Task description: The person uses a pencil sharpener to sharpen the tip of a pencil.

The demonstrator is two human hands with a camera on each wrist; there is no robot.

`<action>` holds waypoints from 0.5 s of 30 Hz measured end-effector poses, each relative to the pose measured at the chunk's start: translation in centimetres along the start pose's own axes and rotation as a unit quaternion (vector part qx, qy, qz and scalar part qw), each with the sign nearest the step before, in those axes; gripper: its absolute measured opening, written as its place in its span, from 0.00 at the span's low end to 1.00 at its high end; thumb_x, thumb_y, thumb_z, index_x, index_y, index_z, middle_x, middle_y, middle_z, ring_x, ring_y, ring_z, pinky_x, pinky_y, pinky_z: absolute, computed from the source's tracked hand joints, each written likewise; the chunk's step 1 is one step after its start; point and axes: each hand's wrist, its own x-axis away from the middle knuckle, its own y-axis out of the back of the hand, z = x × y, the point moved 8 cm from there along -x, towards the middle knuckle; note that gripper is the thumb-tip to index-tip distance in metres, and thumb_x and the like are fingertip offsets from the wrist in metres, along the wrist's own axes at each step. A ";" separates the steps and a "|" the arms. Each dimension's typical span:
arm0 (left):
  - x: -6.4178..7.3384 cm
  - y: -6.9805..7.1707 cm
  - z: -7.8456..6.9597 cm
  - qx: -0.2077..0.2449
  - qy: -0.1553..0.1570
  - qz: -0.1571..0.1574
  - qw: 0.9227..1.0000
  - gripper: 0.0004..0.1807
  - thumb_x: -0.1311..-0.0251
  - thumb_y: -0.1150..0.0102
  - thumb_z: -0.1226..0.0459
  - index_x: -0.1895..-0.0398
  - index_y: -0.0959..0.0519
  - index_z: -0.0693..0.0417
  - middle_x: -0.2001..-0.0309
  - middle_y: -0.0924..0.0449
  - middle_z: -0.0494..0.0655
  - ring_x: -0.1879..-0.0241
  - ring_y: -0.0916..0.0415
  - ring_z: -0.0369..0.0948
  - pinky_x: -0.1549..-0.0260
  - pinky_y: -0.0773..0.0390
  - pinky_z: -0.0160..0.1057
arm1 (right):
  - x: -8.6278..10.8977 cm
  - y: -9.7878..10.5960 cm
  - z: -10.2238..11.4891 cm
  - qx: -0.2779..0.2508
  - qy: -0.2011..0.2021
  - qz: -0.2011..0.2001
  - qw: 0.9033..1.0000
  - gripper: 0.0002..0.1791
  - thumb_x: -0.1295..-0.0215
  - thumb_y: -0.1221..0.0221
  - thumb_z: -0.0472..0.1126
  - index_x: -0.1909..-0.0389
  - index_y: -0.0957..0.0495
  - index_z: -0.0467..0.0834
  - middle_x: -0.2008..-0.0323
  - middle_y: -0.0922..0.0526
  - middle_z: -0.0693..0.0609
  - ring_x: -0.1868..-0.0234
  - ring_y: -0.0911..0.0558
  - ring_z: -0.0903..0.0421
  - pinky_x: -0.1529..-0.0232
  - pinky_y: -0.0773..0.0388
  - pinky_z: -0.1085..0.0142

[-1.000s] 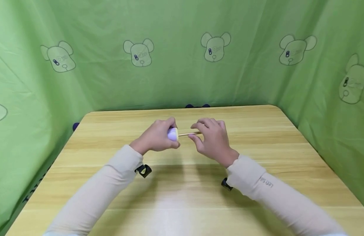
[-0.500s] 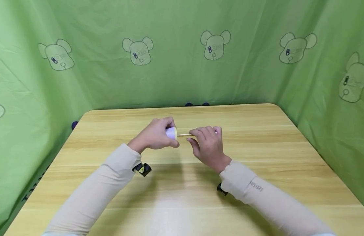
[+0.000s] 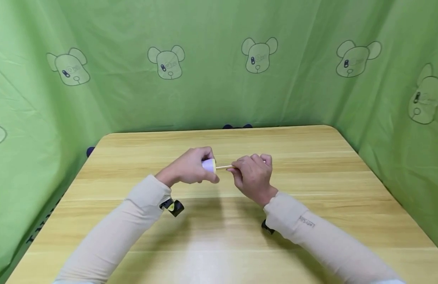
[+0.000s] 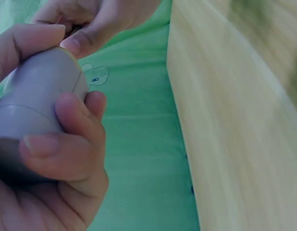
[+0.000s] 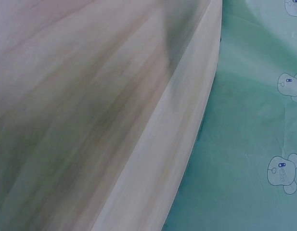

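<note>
My left hand (image 3: pixel 188 169) grips a lavender rounded cylinder (image 3: pixel 208 165) with a yellow rim, its rim end facing right. In the left wrist view, fingers and thumb wrap the cylinder (image 4: pixel 32 91), which has a seam line and a dark lower end. A thin, pale, pencil-like stick (image 3: pixel 224 167) runs from the rim end to my right hand (image 3: pixel 254 177), which pinches it between thumb and fingers. Most of the stick is hidden by that hand. Both hands are over the middle of the table. The right wrist view shows neither hand nor stick.
The wooden table (image 3: pixel 211 252) has rounded far corners. Green curtains (image 3: pixel 211 98) printed with bear heads hang around its back and sides. A black wrist device (image 3: pixel 172 206) hangs below the left sleeve, and another (image 3: pixel 267 227) below the right.
The right hand has moved slightly nearer the person, and its fingers have closed more tightly round the stick. The left hand and cylinder have dipped a little, with the stick still between both hands.
</note>
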 end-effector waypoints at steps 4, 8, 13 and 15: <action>0.0 -0.5 0.0 -0.008 -0.007 -0.001 1.000 0.20 0.58 0.28 0.62 0.65 0.29 0.55 0.69 0.24 0.51 0.74 0.25 0.43 0.79 0.21 0.38 | -0.1 0.2 0.0 -0.002 0.000 -0.017 1.000 0.20 0.29 0.44 0.48 0.78 0.24 0.40 0.83 0.24 0.51 0.84 0.33 0.51 0.71 0.44 0.52; 0.0 -0.2 -0.4 -0.055 -0.027 -0.028 0.998 0.20 0.59 0.28 0.61 0.65 0.29 0.53 0.71 0.24 0.48 0.74 0.26 0.42 0.78 0.23 0.38 | -0.5 0.0 -0.1 0.006 -0.008 0.004 1.000 0.23 0.28 0.47 0.49 0.83 0.28 0.41 0.86 0.28 0.51 0.86 0.35 0.51 0.73 0.44 0.52; 0.0 0.1 -0.9 -0.098 -0.048 -0.060 0.992 0.20 0.61 0.29 0.61 0.66 0.30 0.53 0.73 0.25 0.46 0.74 0.26 0.41 0.78 0.24 0.36 | -1.1 -0.4 -0.2 0.023 -0.029 0.053 0.998 0.26 0.26 0.51 0.51 0.84 0.29 0.43 0.89 0.31 0.53 0.90 0.36 0.54 0.81 0.42 0.57; 0.1 0.0 -0.9 -0.111 -0.055 -0.072 0.990 0.20 0.61 0.29 0.62 0.66 0.29 0.53 0.73 0.25 0.45 0.74 0.26 0.41 0.78 0.24 0.36 | -1.1 -0.6 -0.4 0.021 -0.044 0.079 0.996 0.26 0.26 0.53 0.53 0.84 0.29 0.44 0.89 0.31 0.54 0.91 0.37 0.55 0.84 0.44 0.61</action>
